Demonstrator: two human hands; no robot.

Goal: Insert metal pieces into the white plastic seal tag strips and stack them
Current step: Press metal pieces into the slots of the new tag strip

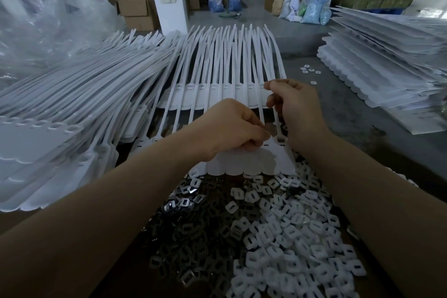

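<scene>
1. A row of white plastic seal tag strips (254,162) lies just in front of the person, joined side by side into a flat sheet with a scalloped near edge. The plastic looks smooth and matte.
2. Each strip has a broad flat tag at the near end and a thin tail (183,113) that runs away from the person, so the long axis points toward the far side of the table (338,104).
3. The left hand (232,128) rests on the tag heads with its fingers curled, the fingertips pinched together at a slot near the right end of the row; whatever sits between them is too small to tell.
4. The right hand (297,109) hangs just beyond the row's right edge, fingers curled around one thin tail.
5. Nearest the camera lie two loose heaps: dark, shiny metal pieces (186,232), small square frames with a central opening, and white plastic caps (290,237) of a similar rounded-square shape.
6. A second sheet of strips (217,94) lies beyond the hands, tails fanning away.
7. A thick slanted pile of strips (72,109) fills the left side, and a flat layered stack (387,63) sits at far right.
8. Crumpled clear plastic film (43,22) rises at far left.
</scene>
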